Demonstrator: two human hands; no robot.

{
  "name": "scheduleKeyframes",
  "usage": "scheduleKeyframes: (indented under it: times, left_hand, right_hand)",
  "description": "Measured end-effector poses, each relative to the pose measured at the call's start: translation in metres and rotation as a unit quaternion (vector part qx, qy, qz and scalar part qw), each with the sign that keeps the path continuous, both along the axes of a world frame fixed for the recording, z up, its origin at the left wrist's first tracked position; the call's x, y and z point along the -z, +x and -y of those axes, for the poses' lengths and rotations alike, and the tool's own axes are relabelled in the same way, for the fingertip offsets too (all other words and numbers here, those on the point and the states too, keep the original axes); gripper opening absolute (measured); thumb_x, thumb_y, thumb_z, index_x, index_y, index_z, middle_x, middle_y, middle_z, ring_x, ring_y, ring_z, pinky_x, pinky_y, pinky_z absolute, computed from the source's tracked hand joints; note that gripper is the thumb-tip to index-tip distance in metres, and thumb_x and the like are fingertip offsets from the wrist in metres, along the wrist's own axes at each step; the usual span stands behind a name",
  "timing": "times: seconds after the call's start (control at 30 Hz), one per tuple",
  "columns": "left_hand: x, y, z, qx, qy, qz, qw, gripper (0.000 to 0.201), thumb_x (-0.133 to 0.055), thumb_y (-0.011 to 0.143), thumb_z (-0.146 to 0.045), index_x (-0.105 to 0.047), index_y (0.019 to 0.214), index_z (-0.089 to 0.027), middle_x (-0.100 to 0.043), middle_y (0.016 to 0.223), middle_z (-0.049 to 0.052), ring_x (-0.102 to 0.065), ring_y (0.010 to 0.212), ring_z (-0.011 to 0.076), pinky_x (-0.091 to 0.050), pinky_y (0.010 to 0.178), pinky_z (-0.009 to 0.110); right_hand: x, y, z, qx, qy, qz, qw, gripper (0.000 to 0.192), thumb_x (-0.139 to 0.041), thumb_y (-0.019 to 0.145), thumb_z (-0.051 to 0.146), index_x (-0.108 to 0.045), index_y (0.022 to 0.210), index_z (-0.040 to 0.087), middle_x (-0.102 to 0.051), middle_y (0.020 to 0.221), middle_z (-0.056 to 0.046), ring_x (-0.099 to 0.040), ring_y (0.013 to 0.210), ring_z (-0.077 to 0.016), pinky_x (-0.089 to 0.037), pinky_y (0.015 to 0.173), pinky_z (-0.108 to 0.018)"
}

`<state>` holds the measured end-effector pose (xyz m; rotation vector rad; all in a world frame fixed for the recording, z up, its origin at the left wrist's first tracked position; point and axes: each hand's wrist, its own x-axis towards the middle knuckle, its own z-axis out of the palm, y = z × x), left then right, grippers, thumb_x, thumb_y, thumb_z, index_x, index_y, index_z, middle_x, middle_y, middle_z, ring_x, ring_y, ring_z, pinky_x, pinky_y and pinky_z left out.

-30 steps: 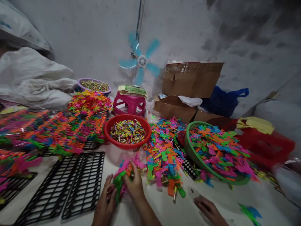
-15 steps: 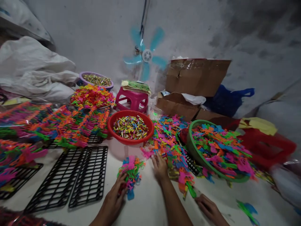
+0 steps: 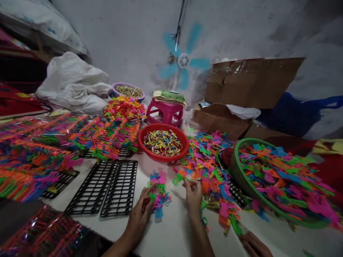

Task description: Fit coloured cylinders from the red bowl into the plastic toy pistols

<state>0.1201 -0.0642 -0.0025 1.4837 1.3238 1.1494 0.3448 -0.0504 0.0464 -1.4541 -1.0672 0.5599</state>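
My left hand [image 3: 138,216] rests on the table at the left side of a small pile of bright plastic pieces [image 3: 160,198]. Its fingers curl around a small dark red piece [image 3: 145,203], mostly hidden. To the right of that pile, my right hand [image 3: 194,198] pinches a green plastic piece [image 3: 178,179] just above the table. Behind it spreads a larger heap of mixed plastic pieces [image 3: 206,153]. A red basin [image 3: 163,157] full of small shiny cylinders stands beyond both hands.
Black wire racks [image 3: 119,189] lie at left, near rows of colourful pieces [image 3: 107,139]. A green basin [image 3: 252,192] heaped with pieces stands right. Another person's hand [image 3: 255,244] is at lower right. Behind are a pink stool [image 3: 164,110], cardboard boxes [image 3: 249,84] and a fan [image 3: 183,61].
The view has swung left, so things sit further right. My right hand has drawn back from the heap with the green piece in its fingers. My left hand stays beside the small pile.
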Motion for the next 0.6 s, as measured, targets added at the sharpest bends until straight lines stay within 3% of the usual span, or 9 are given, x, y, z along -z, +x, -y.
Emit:
scheduleKeyframes:
  times: [0.13,0.2,0.3,0.37,0.43,0.5,0.6]
  left_hand:
    - [-0.013,-0.003,0.005,0.010,-0.033,0.076,0.997,0.024,-0.044,0.082,-0.036,-0.055,0.095,-0.019,-0.064,0.100,0.008,-0.057,0.098,0.0215,-0.043,0.085,0.034]
    - [-0.021,-0.002,0.006,0.004,-0.060,0.118,0.991,0.024,-0.047,0.080,-0.037,-0.054,0.093,-0.019,-0.066,0.091,0.006,-0.060,0.090,0.0197,-0.046,0.078,0.031]
    - [-0.036,0.004,0.005,0.012,-0.122,0.206,0.971,0.027,-0.052,0.076,-0.041,-0.052,0.091,-0.018,-0.066,0.086,0.005,-0.062,0.075,0.0162,-0.048,0.060,0.024]
    - [-0.047,0.009,0.005,0.052,-0.179,0.265,0.946,0.031,-0.056,0.072,-0.043,-0.051,0.088,-0.017,-0.065,0.075,0.002,-0.059,0.054,0.0118,-0.039,0.041,0.018]
    - [-0.056,0.013,0.006,0.080,-0.214,0.295,0.928,0.032,-0.063,0.065,-0.041,-0.051,0.080,-0.016,-0.059,0.059,-0.003,-0.049,0.040,0.0068,-0.028,0.033,0.015]
    - [-0.060,0.014,0.008,0.074,-0.226,0.302,0.923,0.032,-0.069,0.061,-0.037,-0.049,0.074,-0.016,-0.051,0.045,-0.007,-0.039,0.033,0.0034,-0.022,0.032,0.013]
    - [-0.058,0.009,0.009,0.038,-0.238,0.304,0.922,0.032,-0.068,0.062,-0.037,-0.047,0.071,-0.016,-0.045,0.036,-0.009,-0.029,0.029,0.0019,-0.016,0.031,0.013]
  right_hand:
    - [0.002,-0.017,-0.013,-0.028,0.016,-0.063,0.997,0.030,-0.054,0.077,0.040,-0.056,0.095,0.016,-0.059,0.072,-0.002,-0.056,0.066,-0.0142,-0.045,0.062,-0.028]
    - [0.003,-0.020,-0.004,-0.087,0.010,-0.115,0.989,0.027,-0.059,0.073,0.038,-0.057,0.090,0.017,-0.055,0.059,0.001,-0.054,0.058,-0.0133,-0.042,0.058,-0.026]
    - [0.005,-0.030,0.011,-0.157,-0.012,-0.185,0.970,0.022,-0.062,0.069,0.035,-0.057,0.082,0.018,-0.052,0.056,0.003,-0.050,0.052,-0.0112,-0.039,0.053,-0.024]
    - [0.007,-0.041,0.016,-0.184,-0.029,-0.207,0.960,0.019,-0.063,0.068,0.034,-0.058,0.078,0.018,-0.050,0.054,0.004,-0.047,0.050,-0.0101,-0.037,0.051,-0.023]
    - [0.007,-0.055,0.018,-0.220,-0.050,-0.211,0.951,0.018,-0.064,0.068,0.033,-0.058,0.077,0.018,-0.049,0.053,0.004,-0.046,0.049,-0.0095,-0.036,0.049,-0.022]
    - [0.005,-0.069,0.019,-0.242,-0.059,-0.238,0.939,0.022,-0.063,0.070,0.034,-0.058,0.084,0.018,-0.050,0.055,0.003,-0.046,0.050,-0.0096,-0.036,0.049,-0.022]
    - [0.003,-0.080,0.021,-0.220,-0.051,-0.308,0.924,0.031,-0.053,0.076,0.041,-0.054,0.100,0.020,-0.055,0.066,0.000,-0.051,0.056,-0.0117,-0.041,0.056,-0.026]
